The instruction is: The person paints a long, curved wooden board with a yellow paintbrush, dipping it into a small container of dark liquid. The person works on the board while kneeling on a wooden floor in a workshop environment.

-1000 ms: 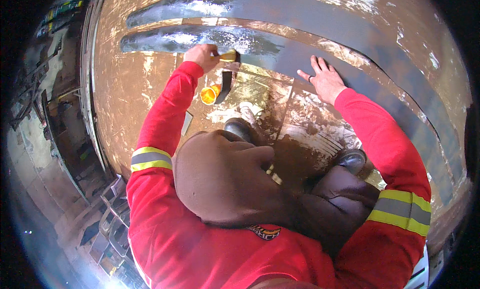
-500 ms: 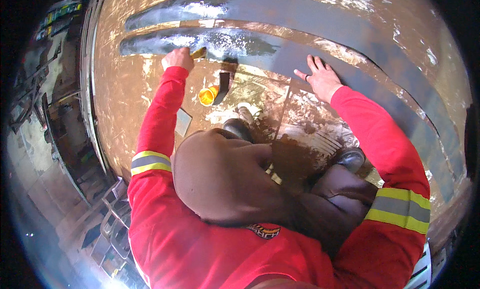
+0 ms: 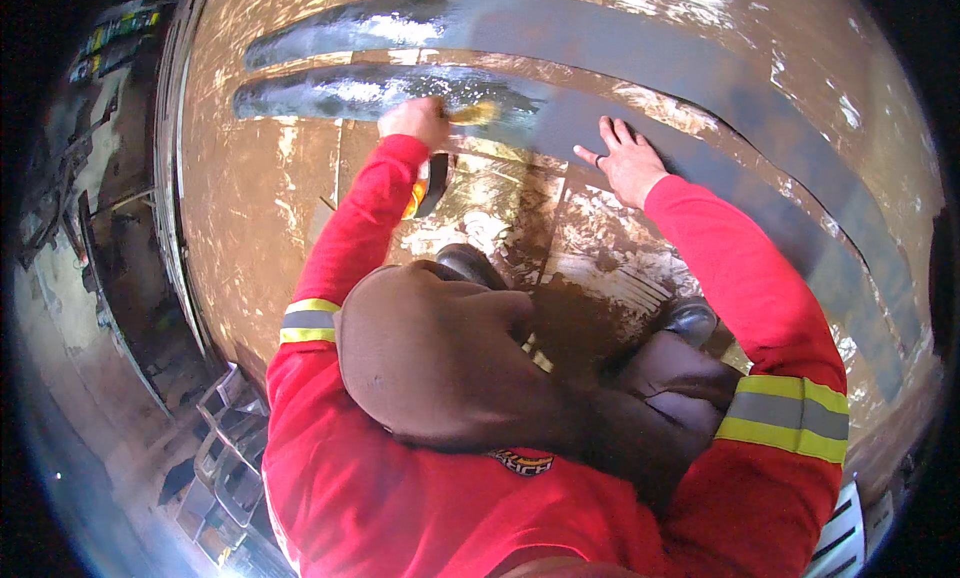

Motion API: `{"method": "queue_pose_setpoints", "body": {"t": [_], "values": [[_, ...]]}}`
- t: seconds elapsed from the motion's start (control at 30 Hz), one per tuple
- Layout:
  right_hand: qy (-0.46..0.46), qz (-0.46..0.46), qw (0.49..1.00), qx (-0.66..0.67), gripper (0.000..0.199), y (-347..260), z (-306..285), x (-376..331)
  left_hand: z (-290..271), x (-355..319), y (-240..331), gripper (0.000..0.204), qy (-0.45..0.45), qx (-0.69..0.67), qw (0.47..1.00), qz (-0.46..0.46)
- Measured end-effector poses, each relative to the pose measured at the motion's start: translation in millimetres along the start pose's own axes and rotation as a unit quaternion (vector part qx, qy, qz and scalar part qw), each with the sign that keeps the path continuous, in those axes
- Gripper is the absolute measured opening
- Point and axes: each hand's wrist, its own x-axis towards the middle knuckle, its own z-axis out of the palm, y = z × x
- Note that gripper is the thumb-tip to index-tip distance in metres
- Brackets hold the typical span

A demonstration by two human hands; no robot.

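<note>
My left hand point(image 3: 415, 123) is closed around a paintbrush point(image 3: 474, 113), whose yellowish head is blurred against the nearer long grey strip point(image 3: 565, 123). That strip's left part looks dark, wet and glossy; to the right of the brush it turns matte grey. My right hand point(image 3: 632, 166) rests on the matte part with fingers spread and a dark ring on one of them. A second strip point(image 3: 560, 28) lies beyond, shiny at its left end too. Below my left wrist stands a dark container point(image 3: 433, 186) with a yellow-orange inside, partly covered by my sleeve.
Both strips curve across a brown surface point(image 3: 250, 208) with pale smears. My bent legs and a dark boot point(image 3: 470, 265) are close to the container. A metal chair-like frame point(image 3: 230, 448) stands low on the left, and a white slatted object point(image 3: 840, 533) at the lower right.
My left hand has moved right along the nearer strip with the brush, and the glossy area looks more even. My right hand stays on the strip. My left forearm now partly hides the container.
</note>
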Motion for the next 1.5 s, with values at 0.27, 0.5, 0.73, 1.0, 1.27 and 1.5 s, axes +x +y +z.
{"method": "queue_pose_setpoints", "body": {"t": [0.27, 0.5, 0.73, 1.0, 1.27, 1.5], "values": [[0.004, -0.002, 1.0, 0.004, 0.067, -1, 2, 2, -18, 37, -13, 0.024, 0.007, 0.08, 0.997, 0.016], [0.006, 0.006, 1.0, 0.007, 0.065, -1, 6, 0, -31, 50, 53, 0.033, -0.026, -0.034, 0.989, 0.142], [-0.003, 0.007, 1.0, 0.001, 0.069, -2, 3, 2, -40, 82, -32, 0.026, 0.011, 0.238, 0.971, 0.011], [-0.001, 0.008, 1.0, 0.005, 0.07, 1, 5, 2, -23, 9, 64, 0.026, -0.072, -0.038, 0.974, 0.211], [-0.018, 0.006, 1.0, 0.012, 0.07, -1, -1, 1, -22, 19, -38, 0.022, -0.057, 0.183, 0.981, 0.037], [-0.009, -0.002, 1.0, 0.022, 0.073, 1, -1, 2, -10, -10, 15, 0.022, -0.061, 0.125, 0.985, 0.099]]}}
